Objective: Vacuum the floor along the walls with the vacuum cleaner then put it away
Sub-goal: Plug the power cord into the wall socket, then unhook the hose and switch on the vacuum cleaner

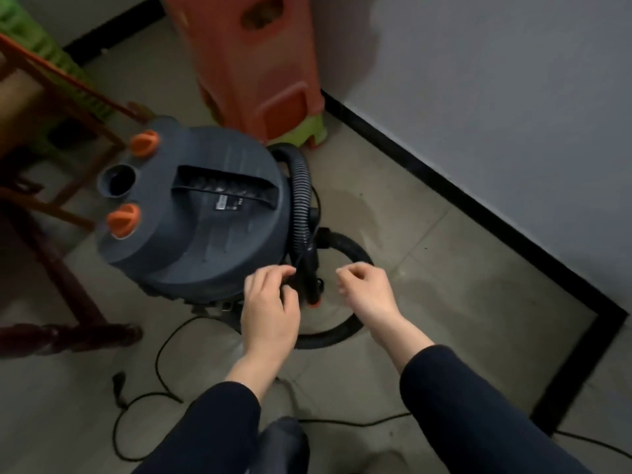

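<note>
Furniture legs [58, 107] of dark wood fill the left edge, and just right of them the vacuum cleaner [205, 234] stands on the tiled floor [444, 268], a squat dark drum with two orange knobs on its lid. Its power cord [158, 359] trails loose over the tiles in front, plug [118, 388] lying free. A drum like this is probably fairly heavy and rigid; the moulded carry handle [225, 191] across the top looks like the sound place to lift it. The ribbed hose [302, 189] curling down its right side is soft and springy, a poor thing to haul by. The left hand [270, 309] is at the foot of that hose with fingers bent over it, but blur hides whether they actually grasp it. The right hand [367, 289] hovers just beside, fingers loosely curled and holding nothing. Behind stands a stack of orange stools [253, 70], and to the right black skirting [444, 186] runs along the pale wall
</note>
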The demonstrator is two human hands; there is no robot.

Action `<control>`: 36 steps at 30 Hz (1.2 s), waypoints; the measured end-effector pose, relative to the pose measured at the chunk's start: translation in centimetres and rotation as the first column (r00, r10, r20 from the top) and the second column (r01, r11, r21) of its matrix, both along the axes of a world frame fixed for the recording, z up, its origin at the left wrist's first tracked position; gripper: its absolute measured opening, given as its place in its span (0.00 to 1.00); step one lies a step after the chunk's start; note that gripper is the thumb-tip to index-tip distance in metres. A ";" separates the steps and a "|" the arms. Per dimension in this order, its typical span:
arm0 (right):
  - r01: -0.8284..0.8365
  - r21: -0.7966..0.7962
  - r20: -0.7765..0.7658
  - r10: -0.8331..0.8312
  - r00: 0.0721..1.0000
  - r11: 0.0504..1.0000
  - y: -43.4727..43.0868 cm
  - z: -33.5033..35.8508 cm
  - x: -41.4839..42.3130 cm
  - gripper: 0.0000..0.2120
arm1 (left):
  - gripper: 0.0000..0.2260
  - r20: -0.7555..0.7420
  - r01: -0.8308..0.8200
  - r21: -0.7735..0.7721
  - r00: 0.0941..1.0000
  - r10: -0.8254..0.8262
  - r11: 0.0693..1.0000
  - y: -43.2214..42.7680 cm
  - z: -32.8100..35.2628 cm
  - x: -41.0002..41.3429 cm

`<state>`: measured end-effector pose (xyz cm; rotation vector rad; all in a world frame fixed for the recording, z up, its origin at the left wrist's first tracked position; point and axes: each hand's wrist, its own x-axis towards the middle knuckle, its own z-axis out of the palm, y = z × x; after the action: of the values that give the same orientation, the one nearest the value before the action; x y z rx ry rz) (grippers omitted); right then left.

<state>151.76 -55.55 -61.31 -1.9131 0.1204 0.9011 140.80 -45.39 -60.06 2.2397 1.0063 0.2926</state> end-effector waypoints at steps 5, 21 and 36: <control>-0.059 -0.167 0.201 0.092 0.975 0.984 6.7 0.7 1.3 0.05 | 0.14 0.033 0.066 0.072 0.997 -0.068 0.995 7.2 1.3 -0.4; 0.179 -0.334 0.083 -0.160 0.984 0.925 9.3 -3.0 2.1 0.05 | 0.19 -0.060 0.303 0.053 0.952 -0.299 0.952 11.0 0.1 -2.0; -0.161 -0.196 0.087 0.181 0.980 0.967 9.6 -3.4 2.5 0.11 | 0.19 -0.078 0.251 0.006 0.965 -0.250 0.968 11.4 0.4 -0.5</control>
<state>154.25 -45.92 -64.69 -2.1691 -0.0242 0.9283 140.33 -33.95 -59.70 2.3772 0.7492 0.1039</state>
